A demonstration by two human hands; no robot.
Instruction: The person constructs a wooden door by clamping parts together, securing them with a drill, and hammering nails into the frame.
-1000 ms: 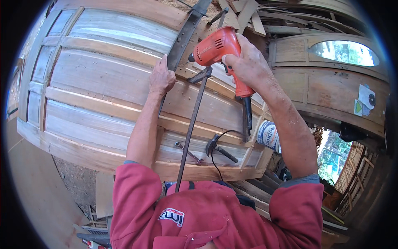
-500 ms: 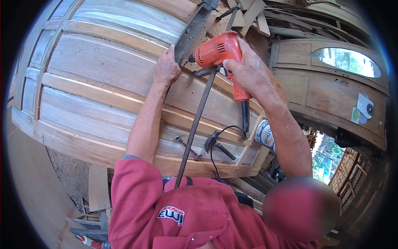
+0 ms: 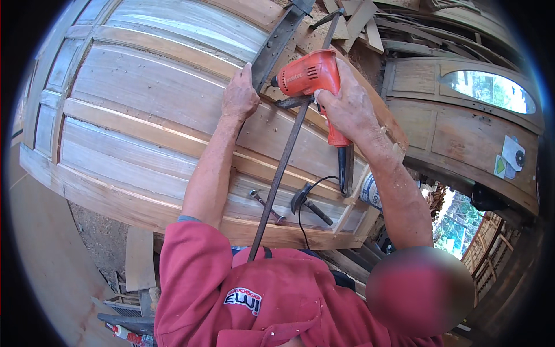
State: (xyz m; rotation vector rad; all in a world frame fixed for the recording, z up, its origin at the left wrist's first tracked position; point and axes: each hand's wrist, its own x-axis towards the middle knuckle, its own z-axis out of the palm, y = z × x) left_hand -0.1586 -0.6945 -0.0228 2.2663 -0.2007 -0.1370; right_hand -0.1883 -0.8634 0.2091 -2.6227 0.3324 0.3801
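Note:
My right hand (image 3: 354,110) is wrapped round the pistol grip of a red electric drill (image 3: 309,72), whose nose points left. My left hand (image 3: 240,97) is closed on the near end of a dark metal channel (image 3: 280,41) lying across a wooden panelled door (image 3: 139,78); some of its fingers are hidden. The drill's nose is close to the channel, but whether a bit is fitted I cannot tell. Beneath the drill runs the long, thin bar of a clamp (image 3: 279,173), with a jaw (image 3: 292,102) near the drill.
A hammer (image 3: 312,206) and a wrench (image 3: 267,207) lie on the door's near part. The drill's black cord (image 3: 301,220) loops past the hammer. A white and blue tub (image 3: 370,191) is by the right end. Scrap boards (image 3: 361,26) lie behind; another door with an oval opening (image 3: 436,124) stands right.
The whole view has shifted slightly, so door, arms and tools appear a little further right. Both hands keep their holds, and the drill stays beside the channel.

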